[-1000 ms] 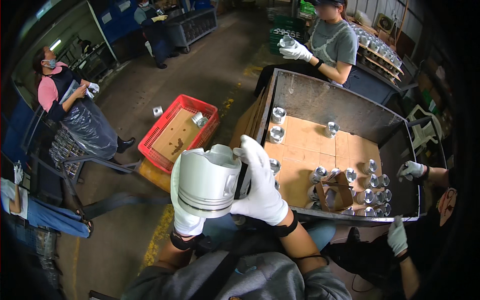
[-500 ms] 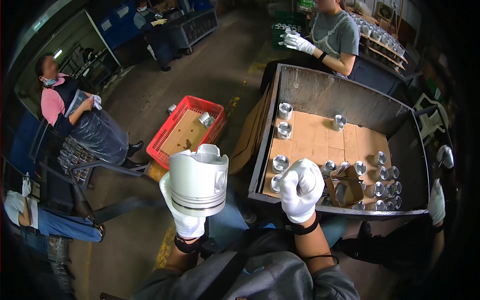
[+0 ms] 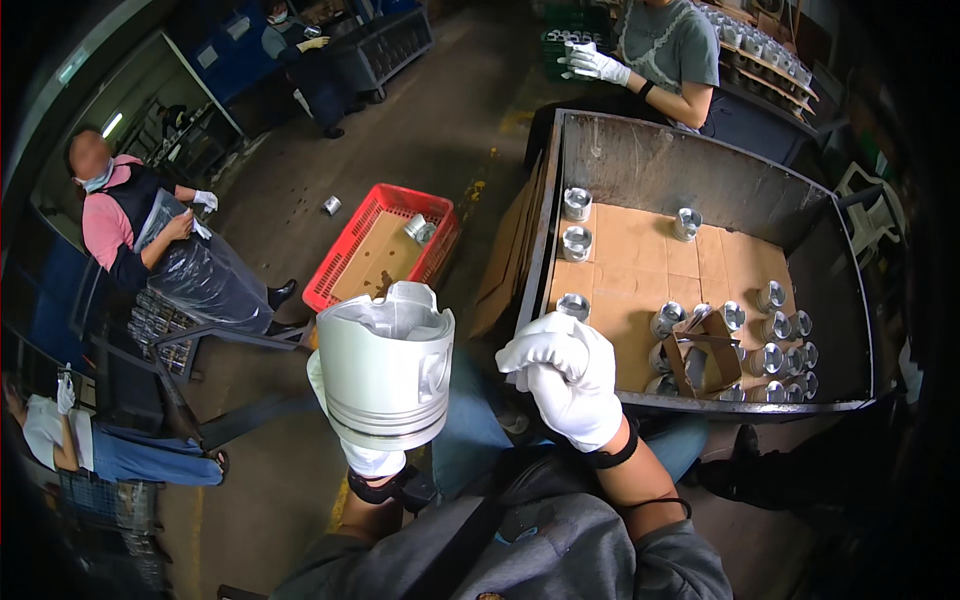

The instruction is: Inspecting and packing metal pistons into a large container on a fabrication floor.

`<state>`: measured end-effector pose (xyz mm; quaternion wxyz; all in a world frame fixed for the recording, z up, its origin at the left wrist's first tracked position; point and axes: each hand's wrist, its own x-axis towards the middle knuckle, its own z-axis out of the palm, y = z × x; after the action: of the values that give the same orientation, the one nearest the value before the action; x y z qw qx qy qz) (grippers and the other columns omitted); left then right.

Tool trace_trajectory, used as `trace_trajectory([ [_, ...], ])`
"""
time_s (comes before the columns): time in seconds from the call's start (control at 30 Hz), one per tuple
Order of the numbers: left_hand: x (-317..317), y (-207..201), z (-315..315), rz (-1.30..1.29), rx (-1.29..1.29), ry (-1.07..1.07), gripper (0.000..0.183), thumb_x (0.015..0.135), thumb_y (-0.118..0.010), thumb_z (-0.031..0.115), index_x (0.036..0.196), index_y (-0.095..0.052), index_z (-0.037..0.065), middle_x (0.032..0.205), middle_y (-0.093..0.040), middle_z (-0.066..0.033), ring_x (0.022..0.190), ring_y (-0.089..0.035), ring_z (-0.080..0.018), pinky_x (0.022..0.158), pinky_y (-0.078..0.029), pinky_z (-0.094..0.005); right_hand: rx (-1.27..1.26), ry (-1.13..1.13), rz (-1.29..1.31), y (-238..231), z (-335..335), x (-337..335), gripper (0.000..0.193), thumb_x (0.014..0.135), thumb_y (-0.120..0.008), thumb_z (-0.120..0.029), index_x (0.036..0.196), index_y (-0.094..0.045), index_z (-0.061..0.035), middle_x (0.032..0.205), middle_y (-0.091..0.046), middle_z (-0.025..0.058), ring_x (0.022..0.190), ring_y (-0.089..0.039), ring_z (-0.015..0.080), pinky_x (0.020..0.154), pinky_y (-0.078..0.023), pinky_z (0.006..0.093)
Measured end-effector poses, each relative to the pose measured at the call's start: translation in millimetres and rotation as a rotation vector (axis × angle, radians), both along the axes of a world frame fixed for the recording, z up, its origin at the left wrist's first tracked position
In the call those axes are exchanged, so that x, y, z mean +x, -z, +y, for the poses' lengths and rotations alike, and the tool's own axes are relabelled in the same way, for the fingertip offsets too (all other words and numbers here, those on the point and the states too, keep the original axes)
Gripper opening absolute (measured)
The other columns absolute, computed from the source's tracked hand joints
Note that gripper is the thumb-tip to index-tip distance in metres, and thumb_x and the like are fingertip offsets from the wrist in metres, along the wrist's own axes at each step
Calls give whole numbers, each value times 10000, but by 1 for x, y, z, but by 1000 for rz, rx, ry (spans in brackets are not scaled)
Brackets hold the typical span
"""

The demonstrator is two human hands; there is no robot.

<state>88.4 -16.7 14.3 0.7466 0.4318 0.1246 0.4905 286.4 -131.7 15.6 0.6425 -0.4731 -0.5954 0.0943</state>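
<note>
"What could go wrong on the left?"

"The metal piston might slip: only the left hand has it, wrapped round its side and underneath, and smooth metal can slide on soft white cloth."

"Its shape?"

"A satin silver cylinder held out in front, scalloped hollow end up, fine ring grooves low down."

"And the right hand?"

"White-gloved, fingers curled in, apart from the piston; whether anything's inside, I can't tell. It offers no backup should the grip loosen."

"Further right?"

"The scuffed steel bin. A careless swing could dent the piston on its hard edge. Inside, round, shiny pistons crowd flat brown cardboard; knocks could scratch them."
</note>
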Motion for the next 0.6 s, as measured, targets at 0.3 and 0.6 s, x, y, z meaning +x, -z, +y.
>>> trace_trajectory([
  [0.3,-10,-2,19,133,11,-42,464,982,-448,312,1354,-476,35,1334,-567,-168,1152,-599,-324,1008,-487,-443,-196,137,-296,-33,16,-4,235,839,-701,-302,733,-673,-94,671,-640,93,590,-642,286,548,-507,372],
  [0.6,-3,4,-5,184,346,-322,321,979,-555,214,1248,-519,42,1285,-590,-143,1105,-614,-230,983,-499,-396,-184,392,-625,-50,16,-17,203,792,-679,-253,685,-616,-94,665,-616,93,567,-634,295,528,-513,378],
])
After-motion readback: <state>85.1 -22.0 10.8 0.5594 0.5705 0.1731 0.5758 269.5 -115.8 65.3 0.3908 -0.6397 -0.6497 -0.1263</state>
